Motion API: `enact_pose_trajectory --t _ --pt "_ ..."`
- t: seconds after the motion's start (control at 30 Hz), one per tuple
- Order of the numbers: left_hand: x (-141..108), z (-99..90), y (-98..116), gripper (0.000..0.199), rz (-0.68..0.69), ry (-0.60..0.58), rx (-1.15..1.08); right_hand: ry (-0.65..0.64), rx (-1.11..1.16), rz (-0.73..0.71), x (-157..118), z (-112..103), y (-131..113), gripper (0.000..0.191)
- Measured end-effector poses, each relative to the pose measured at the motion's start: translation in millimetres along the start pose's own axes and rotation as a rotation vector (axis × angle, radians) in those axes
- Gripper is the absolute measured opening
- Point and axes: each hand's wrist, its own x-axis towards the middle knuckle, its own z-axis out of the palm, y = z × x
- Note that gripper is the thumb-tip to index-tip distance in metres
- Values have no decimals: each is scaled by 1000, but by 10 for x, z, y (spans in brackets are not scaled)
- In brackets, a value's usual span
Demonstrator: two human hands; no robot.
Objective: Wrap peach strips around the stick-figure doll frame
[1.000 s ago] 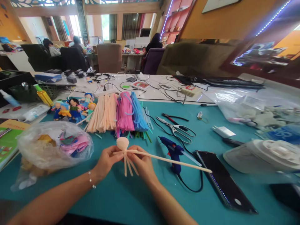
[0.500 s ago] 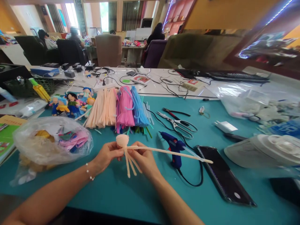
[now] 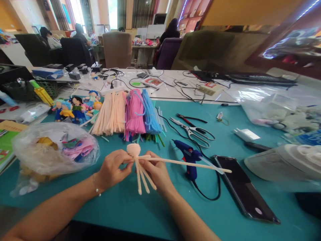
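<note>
A peach pipe-cleaner figure [image 3: 133,150] with a round wound head hangs between my hands, several stems pointing down from its neck. My left hand [image 3: 115,167] is closed, thumb and forefinger pinching the figure just below the head on the left. On the other side my right hand [image 3: 155,170] is closed on the figure at the neck, where a long peach stem [image 3: 185,163] runs out to the right, passing over the blue glue gun [image 3: 189,159]. Beyond the hands lie peach [image 3: 110,113], pink [image 3: 135,113] and blue [image 3: 150,113] bundles of pipe cleaners.
On the left are a plastic bag of scraps [image 3: 56,147] and small dolls [image 3: 77,108]. Scissors [image 3: 193,132], pliers [image 3: 192,119], a phone [image 3: 247,189] and a white container [image 3: 283,167] lie on the right. People sit at a far table.
My left fingers have shifted, with a wider gap now showing between thumb and hand. The figure sits slightly further right and its hanging stems are more spread. The view has shifted a little.
</note>
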Motion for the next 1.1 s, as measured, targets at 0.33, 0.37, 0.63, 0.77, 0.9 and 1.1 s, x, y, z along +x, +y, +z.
enact_pose_trajectory --t 0.33,0.37,0.63,0.77,0.9,1.1 --pt "53 -36 15 17 49 -6 118 12 -75 -66 -54 79 -86 39" --pt "56 -37 18 18 46 -2 127 9 -85 -71 -53 84 -86 39" --pt "35 -76 -1 12 -95 89 -87 -84 -148 -49 -46 -37 -240 36" --pt "59 -110 -23 31 -398 20 -404 -216 -191 50 -76 -98 -332 29" --pt "96 -118 -19 28 -673 -329 -687 -285 -197 54 -100 -96 -352 21" --pt "103 -70 -6 28 -952 -275 -889 -247 20 149 -29 -178 -352 27"
